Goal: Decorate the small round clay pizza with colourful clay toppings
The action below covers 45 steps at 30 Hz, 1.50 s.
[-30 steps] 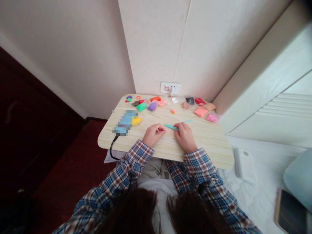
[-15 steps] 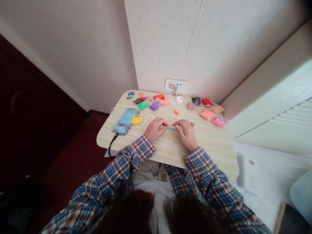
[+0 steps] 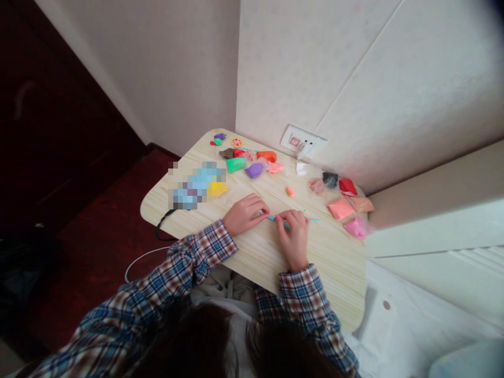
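Note:
A thin light-blue stick (image 3: pixel 272 218) runs between my two hands, just above or on the light wooden table; I cannot tell whether it is a clay tool. My left hand (image 3: pixel 244 214) pinches its left end between thumb and fingertips. The fingers of my right hand (image 3: pixel 294 236) are closed on its other part, which they partly hide. Another light-blue tip (image 3: pixel 314 220) shows just right of my right hand. Beyond the hands lies a small pink-and-orange lump (image 3: pixel 290 191), apart from both.
Bags of soft coloured clay, among them purple (image 3: pixel 254 169), green (image 3: pixel 235 165) and coral (image 3: pixel 340 208), line the table's back. Small shaped pieces, such as a red-and-yellow disc (image 3: pixel 237 142), sit at the far left corner. A blurred-out blue item (image 3: pixel 196 185) lies left; a wall socket (image 3: pixel 302 142) is behind.
The view has turned, so the table appears rotated. Both hands stay closed on the light-blue stick, close together.

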Tool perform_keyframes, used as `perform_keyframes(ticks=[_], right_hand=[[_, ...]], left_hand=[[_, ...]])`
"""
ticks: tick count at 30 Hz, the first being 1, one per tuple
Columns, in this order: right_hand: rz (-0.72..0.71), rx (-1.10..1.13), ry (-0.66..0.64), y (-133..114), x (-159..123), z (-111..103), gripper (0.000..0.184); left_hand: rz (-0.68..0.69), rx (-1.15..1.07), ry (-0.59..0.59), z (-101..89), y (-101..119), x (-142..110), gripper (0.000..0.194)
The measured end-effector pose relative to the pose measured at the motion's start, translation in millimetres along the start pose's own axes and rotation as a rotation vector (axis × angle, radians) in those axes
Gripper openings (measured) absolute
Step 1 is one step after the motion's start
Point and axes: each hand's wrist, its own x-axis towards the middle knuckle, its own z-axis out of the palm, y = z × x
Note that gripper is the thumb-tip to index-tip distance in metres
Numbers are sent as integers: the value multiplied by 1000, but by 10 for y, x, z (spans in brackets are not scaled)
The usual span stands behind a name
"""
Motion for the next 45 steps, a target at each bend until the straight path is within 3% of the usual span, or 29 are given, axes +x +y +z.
perform_keyframes(ticks=[7,11,18,23,31,45], right_hand=[[-32,69,-21,-13,-1,-5,12],[-80,154,-97,-32,-1,-21,10],[-52,220,-76,-54,36,-35,12],[-45,251,-70,-47,39,-18,12],[-72,258,-74,-36,23,0,15],[-190,97,-51,-1,9,49,21]], left_hand=[[21,-33,-96,-13,20,6,17],[-26,-71,-140,-24,25,4,32],[-67,-207,-61,-47,-53,59,6],[-62,-233,-54,-35,-50,51,7],[-28,-241,-156,-3,-23,29,14],[-67,-236,-39,78,-96,58,6]])
